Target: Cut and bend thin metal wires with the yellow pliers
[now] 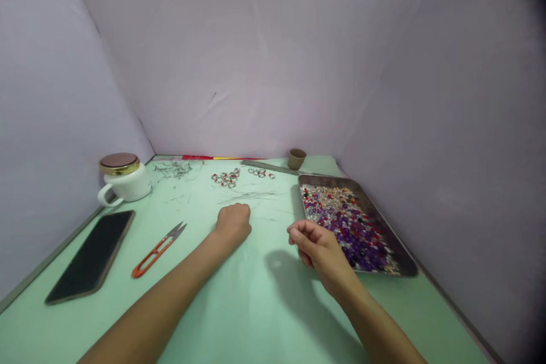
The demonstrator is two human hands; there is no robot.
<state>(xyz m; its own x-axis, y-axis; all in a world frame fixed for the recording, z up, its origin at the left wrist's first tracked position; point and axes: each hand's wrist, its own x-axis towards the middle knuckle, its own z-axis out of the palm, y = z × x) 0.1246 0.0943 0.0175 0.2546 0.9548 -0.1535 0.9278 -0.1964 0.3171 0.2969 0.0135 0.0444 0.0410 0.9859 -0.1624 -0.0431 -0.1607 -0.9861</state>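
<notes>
Our left hand [234,223] is curled over the green table [251,313] near some thin wires [251,195]; its fingers are hidden, so we cannot tell how they sit. Our right hand [321,250] has its thumb and finger pinched together, maybe on something too tiny to see. Beside it, purple and red beads [356,233] lie in the metal tray [394,239].

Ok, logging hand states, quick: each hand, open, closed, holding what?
Left hand: closed; whether it holds anything can't be told.
Right hand: fingers pinched closed; anything held can't be made out.
</notes>
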